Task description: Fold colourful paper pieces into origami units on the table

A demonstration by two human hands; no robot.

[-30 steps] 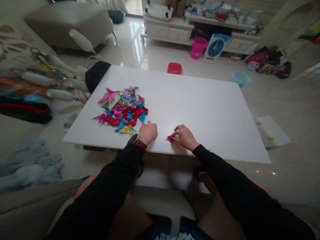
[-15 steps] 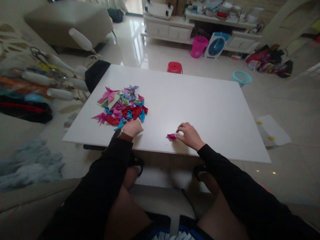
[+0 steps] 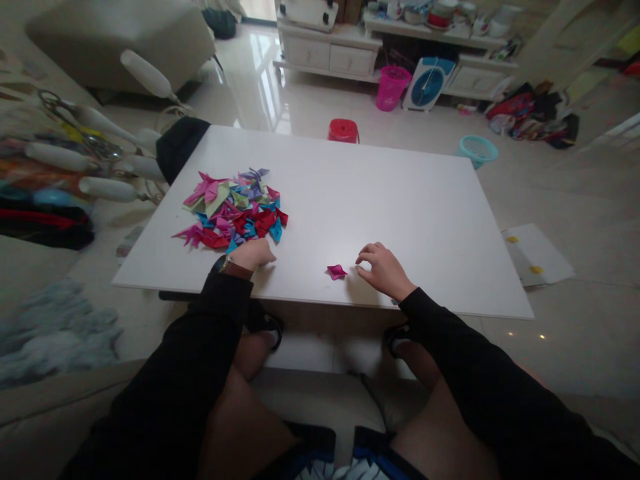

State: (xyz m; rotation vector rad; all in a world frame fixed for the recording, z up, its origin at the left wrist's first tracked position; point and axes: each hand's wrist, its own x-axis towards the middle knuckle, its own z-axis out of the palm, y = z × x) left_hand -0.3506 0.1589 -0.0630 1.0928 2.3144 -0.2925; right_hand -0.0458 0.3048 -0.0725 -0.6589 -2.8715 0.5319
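Observation:
A single dark pink folded paper piece (image 3: 337,272) lies on the white table (image 3: 400,213) near its front edge. Just to its right hovers my right hand (image 3: 383,269), thumb and fingers apart, touching nothing. My left hand (image 3: 253,253), with a brown-strapped watch on its wrist, rests curled on the tabletop; nothing shows in its fingers, whose undersides are hidden. Directly beyond it spreads a heap of origami cranes (image 3: 233,210) in pink, red, blue, green and purple, partly covered by the hand.
A black box-like thing (image 3: 183,147) adjoins the table's back left corner, beside a lamp with white shades (image 3: 145,73). Past the far edge stands a red stool (image 3: 343,131). A turquoise basket (image 3: 479,151) is on the floor at the back right, and a white board (image 3: 537,253) lies right of the table.
My right hand has let go of the pink paper piece and drawn off to the right, leaving it on the table. The left hand stays by the heap. The view has shifted slightly.

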